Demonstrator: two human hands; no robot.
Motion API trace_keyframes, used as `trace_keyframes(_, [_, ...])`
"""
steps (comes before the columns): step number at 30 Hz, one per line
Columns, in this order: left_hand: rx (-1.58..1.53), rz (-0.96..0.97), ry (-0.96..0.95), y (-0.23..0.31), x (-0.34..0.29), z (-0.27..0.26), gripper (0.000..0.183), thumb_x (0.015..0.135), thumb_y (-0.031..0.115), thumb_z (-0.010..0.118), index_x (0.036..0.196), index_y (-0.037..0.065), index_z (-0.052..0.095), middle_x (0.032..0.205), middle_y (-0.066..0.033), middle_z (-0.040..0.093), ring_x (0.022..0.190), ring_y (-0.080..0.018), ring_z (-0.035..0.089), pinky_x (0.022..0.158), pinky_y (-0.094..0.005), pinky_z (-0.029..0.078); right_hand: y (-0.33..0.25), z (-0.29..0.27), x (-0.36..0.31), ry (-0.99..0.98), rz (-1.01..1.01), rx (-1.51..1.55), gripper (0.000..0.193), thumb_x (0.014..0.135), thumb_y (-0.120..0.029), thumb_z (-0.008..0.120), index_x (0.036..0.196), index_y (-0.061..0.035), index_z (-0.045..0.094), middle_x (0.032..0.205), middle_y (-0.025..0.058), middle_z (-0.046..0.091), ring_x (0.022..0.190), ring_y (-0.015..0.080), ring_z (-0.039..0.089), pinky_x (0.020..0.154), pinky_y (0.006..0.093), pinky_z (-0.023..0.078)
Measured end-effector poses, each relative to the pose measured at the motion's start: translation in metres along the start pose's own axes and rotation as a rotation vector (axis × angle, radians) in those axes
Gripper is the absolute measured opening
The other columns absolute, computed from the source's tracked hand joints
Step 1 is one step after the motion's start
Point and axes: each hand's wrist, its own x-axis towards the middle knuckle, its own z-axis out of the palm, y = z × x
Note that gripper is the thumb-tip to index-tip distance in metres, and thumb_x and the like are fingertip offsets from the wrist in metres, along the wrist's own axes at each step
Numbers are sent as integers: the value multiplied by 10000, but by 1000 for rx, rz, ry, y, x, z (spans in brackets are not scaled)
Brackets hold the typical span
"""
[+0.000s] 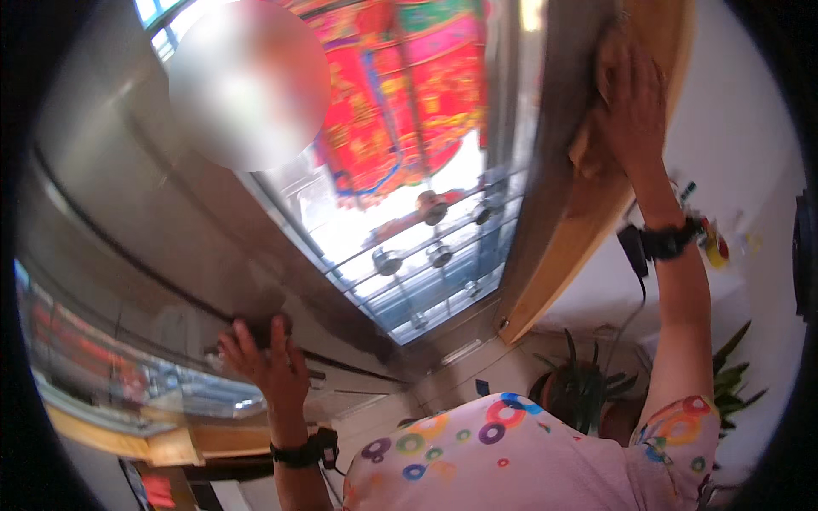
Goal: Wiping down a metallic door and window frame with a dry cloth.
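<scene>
High on the right, my right hand (635, 111) presses a brown cloth (586, 149) against the door frame (569, 196), by its wooden edge. The fingers lie over the cloth, and part of it shows beside the palm. At the lower left, my left hand (271, 370) has its fingers spread against or close to a shiny grey-brown door (204, 247), beside a small handle or lock (315, 376). Nothing shows in that hand. A dark band with a small device is strapped round each wrist.
Through the doorway, a barred metal gate (375, 255) with round fittings stands before bright red patterned fabric (426, 85). Potted plants (584, 383) sit on the tiled floor at the lower right. A white wall (741, 111) rises beyond the frame. A blurred round patch covers the upper left.
</scene>
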Motion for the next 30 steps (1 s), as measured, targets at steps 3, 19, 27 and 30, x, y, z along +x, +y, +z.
trace_keyframes(3, [-15, 18, 13, 1, 3, 6, 394, 849, 165, 501, 1236, 231, 535, 1418, -194, 254, 1317, -466, 152, 1036, -606, 151, -9, 15, -46, 15, 0, 49, 676, 737, -90, 605, 1355, -73, 332, 1402, 151, 318, 1297, 308, 310, 1067, 466, 256])
trace_keyframes(19, [-152, 99, -175, -5, -4, -30, 396, 790, 84, 512, 1154, 203, 611, 1398, -187, 294, 1309, -423, 219, 1031, -563, 215, 56, -34, 121, 258, -16, -163, 496, 777, -98, 543, 1261, -39, 452, 1293, 176, 419, 1225, 349, 362, 1031, 445, 290])
trace_keyframes(27, [-302, 14, -206, -23, -40, -39, 384, 783, -14, 479, 1126, 90, 615, 1365, -204, 327, 1274, -375, 310, 1016, -485, 276, 40, -25, 103, 258, 132, 72, 371, 807, -68, 531, 1176, -34, 516, 1216, 220, 460, 1085, 396, 460, 961, 404, 356])
trace_keyframes(30, [-315, -1, -214, -24, -37, -40, 352, 812, 0, 472, 1117, 96, 618, 1359, -206, 332, 1256, -377, 331, 1007, -496, 283, 33, -33, 84, 148, 3, 65, 414, 817, -150, 545, 1211, -32, 500, 1254, 206, 447, 1170, 366, 411, 1013, 423, 310])
